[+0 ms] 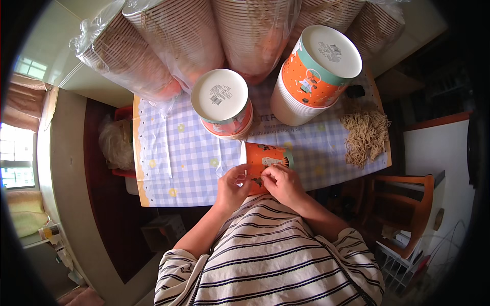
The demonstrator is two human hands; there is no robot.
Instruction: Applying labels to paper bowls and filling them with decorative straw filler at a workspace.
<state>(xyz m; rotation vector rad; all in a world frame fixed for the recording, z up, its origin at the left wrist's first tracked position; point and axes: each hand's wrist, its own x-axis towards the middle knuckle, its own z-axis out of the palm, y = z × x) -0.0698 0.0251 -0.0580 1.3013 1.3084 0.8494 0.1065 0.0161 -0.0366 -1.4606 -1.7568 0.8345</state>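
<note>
I can make out dark lettering [278,130] on the checked tablecloth [326,148] and small print [221,94] on two tubs' [309,81] white bases [331,52].

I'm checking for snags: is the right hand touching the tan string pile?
Apart: the head view shows checked tablecloth between the right hand and the tan string pile.

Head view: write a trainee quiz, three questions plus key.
1. True or false: the orange printed paper cup nearest the right hand points its white rim rightward.
2. What lies on the right end of the blue checked tablecloth: (a) tangled beige strands, (b) a towel, (c) a spoon?
3. Fill in: the shorter upside-down orange-and-teal paper cup stack stands to the ___ of the taller stack.

Key: 1 false; 2 a; 3 left.
</note>
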